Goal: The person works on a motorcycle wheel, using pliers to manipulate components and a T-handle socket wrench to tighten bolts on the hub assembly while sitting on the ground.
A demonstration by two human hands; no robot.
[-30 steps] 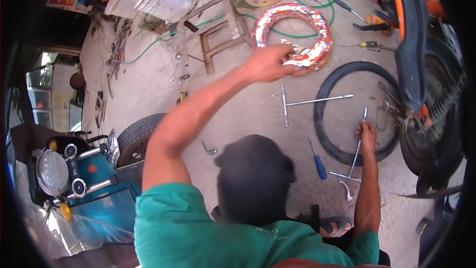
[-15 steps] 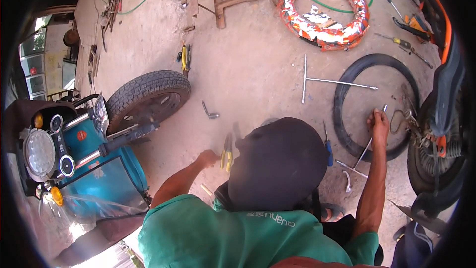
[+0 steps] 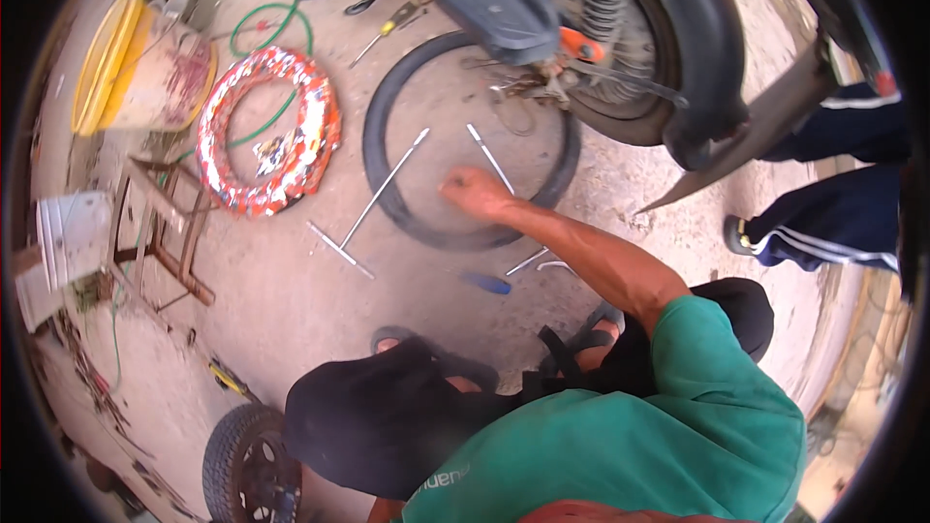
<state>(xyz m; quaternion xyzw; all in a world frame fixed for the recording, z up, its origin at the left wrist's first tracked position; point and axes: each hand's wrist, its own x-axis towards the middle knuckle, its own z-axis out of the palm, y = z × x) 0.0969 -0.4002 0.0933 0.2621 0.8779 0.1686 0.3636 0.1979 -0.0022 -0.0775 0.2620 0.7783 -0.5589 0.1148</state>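
Note:
My right hand [image 3: 473, 196] is stretched out over the inside of a black rubber ring [image 3: 380, 160] like an inner tube. Its fingers look curled and slightly blurred; whatever they may hold is hidden. Beneath that forearm passes a T-handle wrench [image 3: 489, 155], whose upper shaft shows beside the hand. A second T-handle wrench [image 3: 373, 210] lies across the ring's left edge. Closer to my feet is a blue-handled screwdriver [image 3: 486, 283], next to a small curved metal tool [image 3: 557, 265]. My left hand is out of view; only a bit of arm shows at the lower edge.
A motorbike's rear wheel [image 3: 668, 87] stands at the upper right. Beyond it are another person's dark-trousered legs [image 3: 823, 228]. To the left are a foil-wrapped tyre [image 3: 325, 126], a wooden frame [image 3: 184, 276], a yellow bucket [image 3: 116, 68] and pliers [image 3: 228, 376]. A treaded wheel [image 3: 221, 465] is at lower left.
The view has swung right, toward the motorbike. My right hand has come off the T-handle wrench's tip and sits left of its shaft. My left hand, earlier at yellow-handled pliers, has left view.

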